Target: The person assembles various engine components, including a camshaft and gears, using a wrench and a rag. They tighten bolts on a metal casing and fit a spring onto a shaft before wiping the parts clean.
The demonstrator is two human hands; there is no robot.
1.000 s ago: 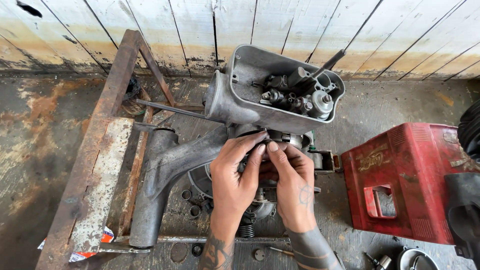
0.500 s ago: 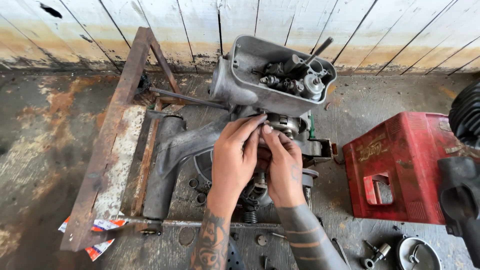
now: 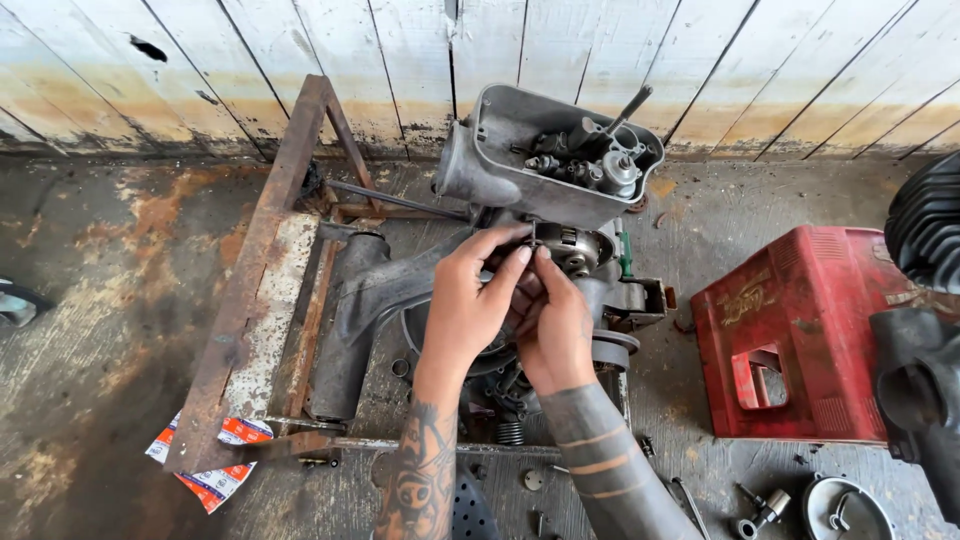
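Hands: we count two, both at frame centre, pressed together on the engine assembly.
Left hand: fingers curled over the top of the round metal part, gripping it, probably to steady it.
Right hand: fingertips pinched on something small against the same part; we cannot tell what it is.
Engine assembly: centre of frame, propped on the rusty metal frame, likely to bring it up to working height.
Open casing: one, upper centre, tilted toward us, gears exposed, with a lever sticking out.
Grey arm casting: one, left of the hands, leaning on the frame.
Red cover: one, right of frame, flat on the floor.
Black finned cylinder: one, right edge.
Loose small parts: several, lower right floor, beside one round cap.
Printed wrapper: one, lower left, under the frame.
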